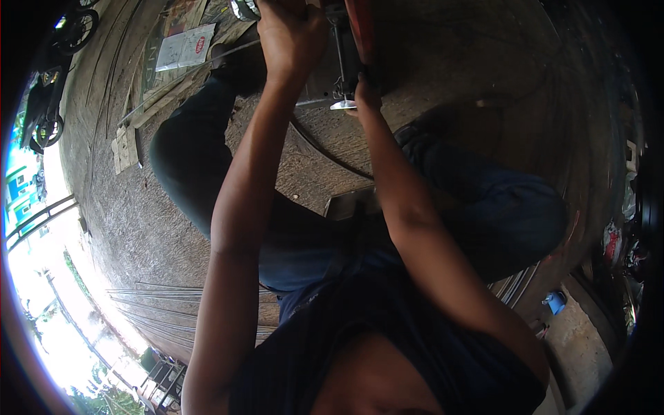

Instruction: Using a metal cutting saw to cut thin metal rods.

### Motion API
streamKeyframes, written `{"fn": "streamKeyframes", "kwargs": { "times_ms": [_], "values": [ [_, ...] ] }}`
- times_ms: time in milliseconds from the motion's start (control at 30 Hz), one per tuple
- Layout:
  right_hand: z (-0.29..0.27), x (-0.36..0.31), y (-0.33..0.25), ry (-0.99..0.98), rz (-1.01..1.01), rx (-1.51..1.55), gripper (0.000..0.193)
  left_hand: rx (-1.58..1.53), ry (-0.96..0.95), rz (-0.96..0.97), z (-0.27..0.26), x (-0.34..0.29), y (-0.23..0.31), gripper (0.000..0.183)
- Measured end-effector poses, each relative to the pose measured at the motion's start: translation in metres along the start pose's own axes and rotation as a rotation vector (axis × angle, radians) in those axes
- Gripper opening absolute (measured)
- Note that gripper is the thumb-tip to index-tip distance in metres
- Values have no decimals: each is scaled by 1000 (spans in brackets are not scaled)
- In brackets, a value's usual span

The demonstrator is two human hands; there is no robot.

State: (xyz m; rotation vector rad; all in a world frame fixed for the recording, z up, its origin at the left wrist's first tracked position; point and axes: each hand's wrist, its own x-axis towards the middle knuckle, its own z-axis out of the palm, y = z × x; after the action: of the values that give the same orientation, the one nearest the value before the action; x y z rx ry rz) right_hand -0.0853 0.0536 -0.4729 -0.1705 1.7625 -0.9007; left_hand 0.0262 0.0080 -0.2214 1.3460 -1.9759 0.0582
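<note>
My left hand (pixel 294 38) is closed at the top edge of the view, its fingers bent around something cut off by the frame. Beside it, a shiny silver piece (pixel 245 8) shows only in part. To the right stands a dark metal machine with a red part (pixel 360 28) and a thin rod (pixel 342 59) running down along it. A flat silver disc (pixel 342 105) sits at the rod's near end. My right hand (pixel 368 95) closes on this disc, with fingertips under its edge; the palm side is hidden.
A white printed sack (pixel 185 47) lies on boards at the upper left. A dark curved cable (pixel 321 149) crosses the floor between my legs. Long thin metal rods (pixel 162 311) lie lower left. A blue container (pixel 555 302) stands at the right, and motorcycles (pixel 48 111) at the far left.
</note>
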Motion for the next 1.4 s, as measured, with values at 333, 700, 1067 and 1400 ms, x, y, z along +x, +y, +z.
{"fn": "streamKeyframes", "kwargs": {
  "times_ms": [333, 700, 1067, 1400],
  "values": [
    [7, -26, -1, 429, -343, -720, 58, -577, -4, -364, -9, -6, 3, 56],
    [-4, 11, 19, 352, -563, -549, 42, -801, -23, -549, -6, -10, 0, 53],
    [-12, 31, 24, 382, -686, -515, 33, -688, -61, -630, -15, 1, 14, 53],
    [-8, 32, 11, 250, -286, -771, 63, -616, -24, -468, 0, -10, -12, 48]
  ]
}}
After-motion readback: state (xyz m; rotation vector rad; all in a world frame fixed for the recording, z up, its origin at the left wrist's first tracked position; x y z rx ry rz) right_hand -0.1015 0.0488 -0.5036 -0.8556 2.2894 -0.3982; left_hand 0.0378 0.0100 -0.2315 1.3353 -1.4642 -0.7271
